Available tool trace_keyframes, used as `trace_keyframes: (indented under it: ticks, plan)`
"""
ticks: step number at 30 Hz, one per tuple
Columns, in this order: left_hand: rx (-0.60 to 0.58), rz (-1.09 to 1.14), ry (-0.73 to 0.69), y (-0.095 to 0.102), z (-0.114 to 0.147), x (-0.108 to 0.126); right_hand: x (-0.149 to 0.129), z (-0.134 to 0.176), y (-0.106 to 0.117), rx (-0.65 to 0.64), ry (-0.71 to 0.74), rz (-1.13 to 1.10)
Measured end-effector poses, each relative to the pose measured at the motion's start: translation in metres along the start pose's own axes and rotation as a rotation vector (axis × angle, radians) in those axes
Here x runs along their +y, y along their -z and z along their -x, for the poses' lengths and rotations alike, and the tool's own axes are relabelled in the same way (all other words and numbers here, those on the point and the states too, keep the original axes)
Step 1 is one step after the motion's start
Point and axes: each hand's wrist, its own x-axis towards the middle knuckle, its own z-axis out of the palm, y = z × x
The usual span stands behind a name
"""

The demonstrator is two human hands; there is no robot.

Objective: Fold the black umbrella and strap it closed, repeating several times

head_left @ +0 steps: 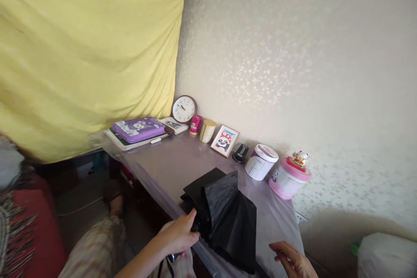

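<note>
A black folding umbrella (224, 213) lies half gathered over the front part of the table, its canopy folds loose and spread. My left hand (180, 234) is closed around its shaft near the bottom of the canopy. A dark handle end with a strap hangs below that hand, over my lap. To the right of the canopy, apart from it, my right hand (291, 260) hovers with its fingers slightly bent and nothing seen in them. Part of this hand is cut off by the lower edge of the view.
Along the wall on the table (169, 160) stand a clock (184, 109), a pink can (195, 124), a yellowish jar (207, 131), a panda picture frame (224, 140), a white tub (261, 163) and a pink container (288, 180). A purple case (140, 129) rests on books at the far left.
</note>
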Motion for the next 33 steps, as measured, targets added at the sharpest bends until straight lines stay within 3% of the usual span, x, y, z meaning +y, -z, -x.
trace_keyframes:
  ticks: [4, 9, 16, 20, 25, 33]
  plan:
    - [0.074, -0.274, -0.022, -0.012, 0.008, 0.009, -0.016, -0.016, 0.007, 0.109, -0.045, -0.039]
    - [0.111, -0.463, -0.043, -0.027, 0.017, 0.021, -0.042, -0.042, 0.023, 0.22, -0.069, -0.056]
    - [0.141, -0.499, -0.125, -0.032, 0.018, 0.011, -0.076, -0.097, 0.026, 0.248, 0.089, -0.074]
    - [0.104, -0.473, -0.102, -0.035, 0.017, 0.011, -0.091, -0.137, 0.018, 0.147, 0.148, -0.043]
    - [0.078, -0.454, -0.003, -0.041, 0.015, 0.013, -0.083, -0.18, 0.005, 0.004, 0.085, -0.059]
    - [0.078, -0.485, -0.018, -0.035, 0.019, 0.018, -0.072, -0.202, 0.008, -0.257, -0.028, -0.362]
